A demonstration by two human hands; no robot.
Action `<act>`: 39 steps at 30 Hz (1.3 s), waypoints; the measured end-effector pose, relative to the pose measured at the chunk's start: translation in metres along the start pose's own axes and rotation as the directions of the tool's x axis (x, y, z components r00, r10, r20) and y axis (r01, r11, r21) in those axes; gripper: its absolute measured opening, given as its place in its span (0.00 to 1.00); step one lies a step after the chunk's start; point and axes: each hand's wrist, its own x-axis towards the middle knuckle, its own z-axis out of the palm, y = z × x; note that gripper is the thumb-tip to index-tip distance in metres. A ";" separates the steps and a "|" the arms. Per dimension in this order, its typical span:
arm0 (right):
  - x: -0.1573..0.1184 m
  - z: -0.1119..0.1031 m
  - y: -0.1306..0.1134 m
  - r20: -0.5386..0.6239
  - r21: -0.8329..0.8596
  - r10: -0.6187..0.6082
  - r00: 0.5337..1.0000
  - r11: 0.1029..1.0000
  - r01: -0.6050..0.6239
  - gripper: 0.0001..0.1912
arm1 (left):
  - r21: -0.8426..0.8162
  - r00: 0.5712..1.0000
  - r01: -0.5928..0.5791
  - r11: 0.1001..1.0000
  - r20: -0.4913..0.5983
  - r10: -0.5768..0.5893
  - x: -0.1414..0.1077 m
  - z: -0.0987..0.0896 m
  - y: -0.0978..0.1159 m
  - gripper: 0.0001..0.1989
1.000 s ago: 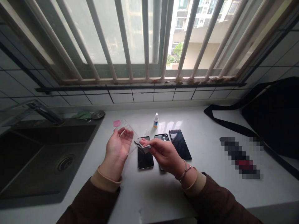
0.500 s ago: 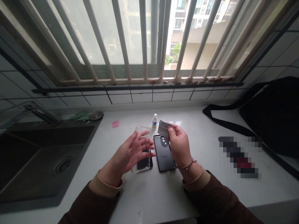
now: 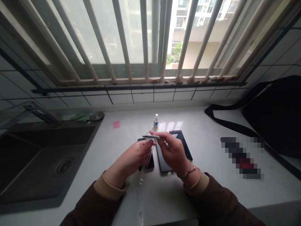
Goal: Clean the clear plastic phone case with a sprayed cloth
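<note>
Dark brown sleeves (image 3: 216,201), tan cuffs (image 3: 197,184) (same on both arms); thin cord bracelet (image 3: 188,171) on right wrist (image 3: 182,166).

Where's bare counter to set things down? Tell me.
Bare counter lies between sink and left hand, and between black phone and pixelated object. Crowded: the centre, where right hand and left hand hold a clear phone case over the phones.

phone (image 3: 150,164) partly hidden, pixelated object (image 3: 242,158)
</note>
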 end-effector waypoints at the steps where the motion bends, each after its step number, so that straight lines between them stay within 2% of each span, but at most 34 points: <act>1: 0.000 -0.001 0.000 -0.002 -0.001 -0.018 1.000 1.000 0.018 0.15 | -0.022 1.000 0.000 1.000 -0.002 0.000 0.000 0.000 0.000 0.22; 5: -0.001 -0.002 0.004 0.024 -0.004 -0.098 0.995 0.995 0.098 0.18 | -0.149 1.000 -0.010 0.989 -0.024 0.006 0.002 -0.002 0.001 0.17; 9: -0.003 0.001 0.006 0.165 0.035 -0.126 0.978 0.992 0.122 0.19 | -0.301 0.985 -0.117 0.946 -0.155 0.073 0.008 -0.004 0.009 0.05; 11: -0.004 0.004 0.005 0.203 0.084 -0.089 0.975 0.994 0.073 0.18 | -0.382 0.958 -0.209 0.900 -0.266 0.109 0.010 -0.003 0.014 0.04; 14: -0.005 0.009 0.004 0.179 0.188 0.023 0.984 0.980 -0.057 0.13 | -0.437 0.902 -0.349 0.829 -0.398 0.170 0.011 -0.003 0.022 0.06; 19: -0.003 0.014 0.006 0.131 0.314 0.170 0.977 0.928 -0.203 0.09 | -0.471 0.862 -0.459 0.754 -0.442 0.248 0.008 -0.008 0.029 0.12; 23: 0.000 0.015 0.009 0.102 0.365 0.257 0.961 0.889 -0.277 0.12 | -0.453 0.765 -0.604 0.656 -0.560 0.318 0.007 -0.015 0.031 0.10; 25: 0.001 0.015 0.012 0.062 0.352 0.297 0.953 0.887 -0.299 0.15 | -0.463 0.749 -0.637 0.616 -0.560 0.354 0.006 -0.016 0.032 0.06; 27: 0.000 0.016 0.014 0.041 0.345 0.324 0.945 0.883 -0.318 0.15 | -0.476 0.757 -0.637 0.607 -0.535 0.375 0.006 -0.015 0.032 0.03; 33: -0.004 0.018 0.017 0.126 0.329 0.323 0.938 0.879 -0.347 0.14 | -0.453 0.791 -0.589 0.670 -0.493 0.362 0.003 -0.007 0.032 0.03; 35: -0.004 0.018 0.018 0.116 0.381 0.365 0.924 0.842 -0.381 0.15 | -0.436 0.777 -0.613 0.659 -0.486 0.400 0.002 -0.007 0.032 0.03; 39: -0.001 0.018 0.019 0.147 0.517 0.508 0.849 0.692 -0.504 0.18 | -0.368 0.751 -0.656 0.658 -0.408 0.520 -0.003 -0.003 0.029 0.15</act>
